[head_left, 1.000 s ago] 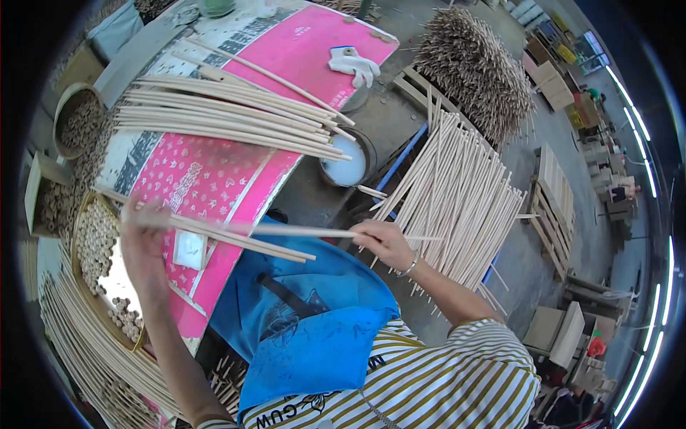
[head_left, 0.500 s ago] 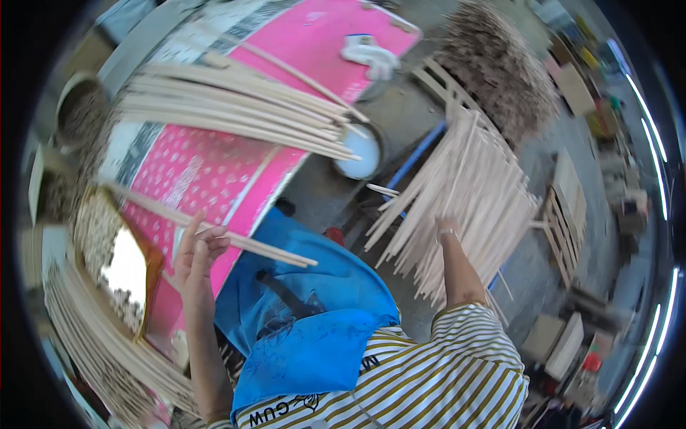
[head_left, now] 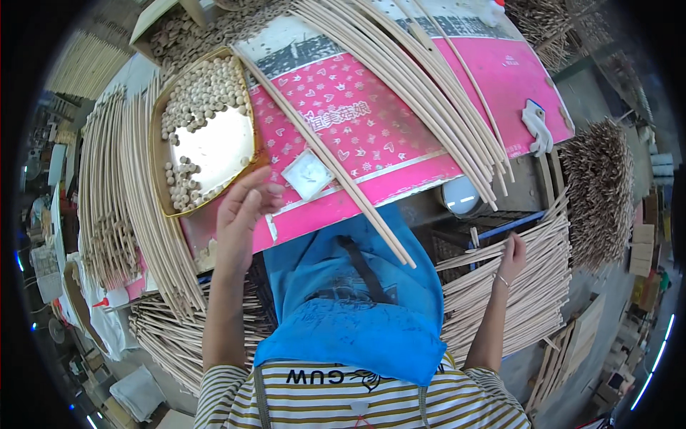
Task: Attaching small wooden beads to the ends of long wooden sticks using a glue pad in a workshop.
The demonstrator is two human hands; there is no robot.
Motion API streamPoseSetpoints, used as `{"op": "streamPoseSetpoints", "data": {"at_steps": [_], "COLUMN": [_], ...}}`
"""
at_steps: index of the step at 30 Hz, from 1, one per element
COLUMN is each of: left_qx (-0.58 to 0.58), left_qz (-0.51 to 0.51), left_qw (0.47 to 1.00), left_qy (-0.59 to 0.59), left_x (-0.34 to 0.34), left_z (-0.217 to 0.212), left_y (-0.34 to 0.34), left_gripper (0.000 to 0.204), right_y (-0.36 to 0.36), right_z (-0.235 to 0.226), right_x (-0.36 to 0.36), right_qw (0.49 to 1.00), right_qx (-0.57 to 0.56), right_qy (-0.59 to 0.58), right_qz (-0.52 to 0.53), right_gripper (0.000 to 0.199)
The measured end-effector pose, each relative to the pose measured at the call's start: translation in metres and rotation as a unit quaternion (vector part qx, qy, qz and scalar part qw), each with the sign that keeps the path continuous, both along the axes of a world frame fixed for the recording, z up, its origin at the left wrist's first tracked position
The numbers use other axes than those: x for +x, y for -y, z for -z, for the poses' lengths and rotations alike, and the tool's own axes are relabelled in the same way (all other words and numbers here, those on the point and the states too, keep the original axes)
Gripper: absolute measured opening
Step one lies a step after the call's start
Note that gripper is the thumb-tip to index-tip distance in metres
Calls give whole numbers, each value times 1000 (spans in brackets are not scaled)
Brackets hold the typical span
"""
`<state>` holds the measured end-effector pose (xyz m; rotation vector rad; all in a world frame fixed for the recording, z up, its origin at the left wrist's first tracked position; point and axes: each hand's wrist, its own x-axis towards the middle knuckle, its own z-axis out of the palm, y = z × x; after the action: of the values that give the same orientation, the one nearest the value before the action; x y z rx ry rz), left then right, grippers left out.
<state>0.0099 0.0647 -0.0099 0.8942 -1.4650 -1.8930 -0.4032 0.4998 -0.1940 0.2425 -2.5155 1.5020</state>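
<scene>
Wooden sticks (head_left: 539, 286) lie in a loose pile at my right side, and my right hand (head_left: 513, 254) is over them with bent fingers; whether it grips one, I cannot tell. My left hand (head_left: 246, 204) holds nothing, its fingers loosely curled beside the bead tray (head_left: 214, 154). I judge the step as picking from the pile; this calls for a fingertip pinch that separates one stick from its crossed neighbours. On the pink table cover (head_left: 386, 143) are a row of sticks (head_left: 414, 93), a white glove (head_left: 536, 125) and a pair of sticks (head_left: 343, 179) reaching past the edge. Farther right, a dense dark bundle (head_left: 597, 193) stands on the workshop floor.
</scene>
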Motion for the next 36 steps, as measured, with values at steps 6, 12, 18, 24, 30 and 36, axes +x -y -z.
{"op": "streamPoseSetpoints", "data": {"at_steps": [6, 12, 18, 24, 30, 36], "left_qx": [-174, -274, -405, -445, -83, 107], "left_qz": [-124, -123, -47, -66, -66, -51], "left_qw": [968, 912, 864, 845, 994, 992], "left_qy": [129, 279, 297, 288, 8, -51], "left_x": [15, 44, -35, -48, -39, -10], "left_z": [-9, 33, 61, 65, -7, 33], "left_y": [99, 176, 195, 199, 109, 5], "left_gripper": [31, 29, 28, 15, 18, 30], "right_y": [193, 214, 208, 239, 349, 406], "right_z": [-126, -126, -122, -177, -213, -189], "right_x": [133, 163, 156, 143, 156, 183], "right_qw": [855, 815, 875, 888, 833, 804], "right_qx": [82, 162, 71, -72, -2, -5], "right_qy": [228, 223, 201, 194, 81, -1], "right_qz": [-458, -510, -434, -410, -547, -594], "right_gripper": [20, 23, 10, 15, 12, 9]}}
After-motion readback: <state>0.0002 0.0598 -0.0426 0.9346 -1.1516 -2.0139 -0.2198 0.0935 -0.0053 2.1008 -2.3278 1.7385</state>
